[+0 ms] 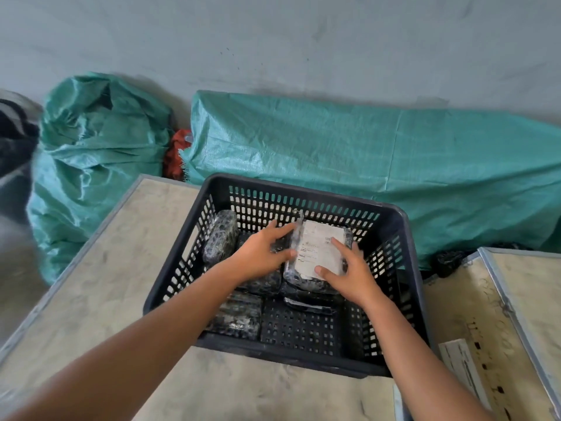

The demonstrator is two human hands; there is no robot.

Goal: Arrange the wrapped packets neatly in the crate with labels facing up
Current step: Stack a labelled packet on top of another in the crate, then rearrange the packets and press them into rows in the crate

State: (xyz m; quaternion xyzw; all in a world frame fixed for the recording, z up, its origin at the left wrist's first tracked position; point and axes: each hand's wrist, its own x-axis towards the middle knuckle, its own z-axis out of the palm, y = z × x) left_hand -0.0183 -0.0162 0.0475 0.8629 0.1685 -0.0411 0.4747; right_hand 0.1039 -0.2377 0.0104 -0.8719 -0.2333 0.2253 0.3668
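A black slatted plastic crate (403, 238) stands on a pale wooden box top. Several dark bubble-wrapped packets lie inside it. One packet (315, 253) at the back right has its white label facing up. My left hand (261, 253) touches its left edge with fingers spread. My right hand (352, 275) presses on its right side and near corner. Another packet (220, 238) leans upright against the crate's left wall. A further packet (239, 317) lies flat at the front left.
The wooden box (100, 287) under the crate has metal edging. A second wooden box (491, 323) with a paper label stands at the right. Green woven sacks (364, 153) lie along the grey wall behind. Part of the crate floor (300, 326) at the front is bare.
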